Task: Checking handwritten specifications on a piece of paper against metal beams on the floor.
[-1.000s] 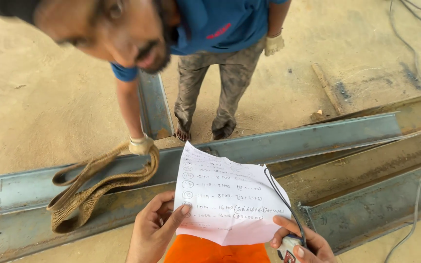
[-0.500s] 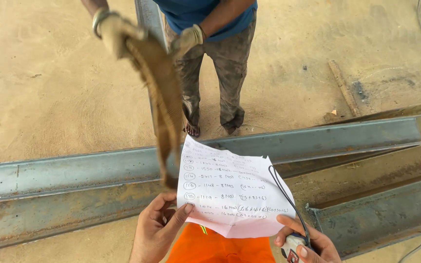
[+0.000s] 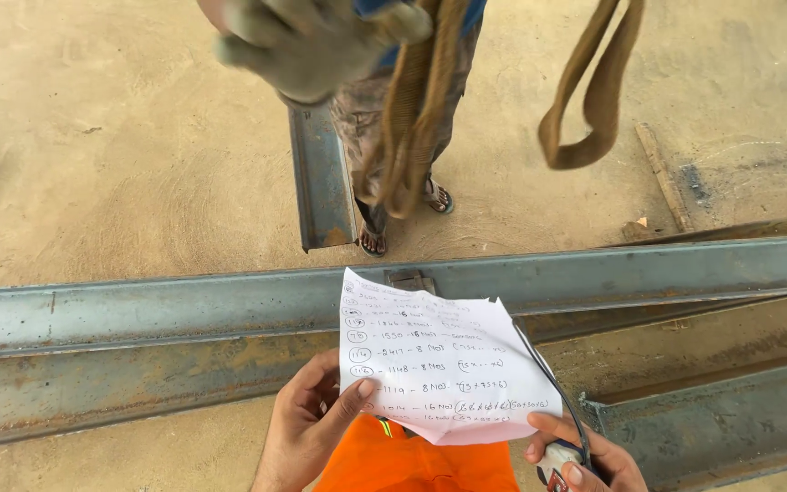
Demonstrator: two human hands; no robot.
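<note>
Brown sling [image 3: 594,100] had come up off the beam [image 3: 184,310] in a co-worker's glove [image 3: 307,46] — my left hand [image 3: 307,428] pinched the paper [image 3: 444,369], right hand [image 3: 585,456] clasped its corner and a small tool [image 3: 553,465].

Single head-worn view, steeply downward, close above the hands [image 3: 448,437]
</note>
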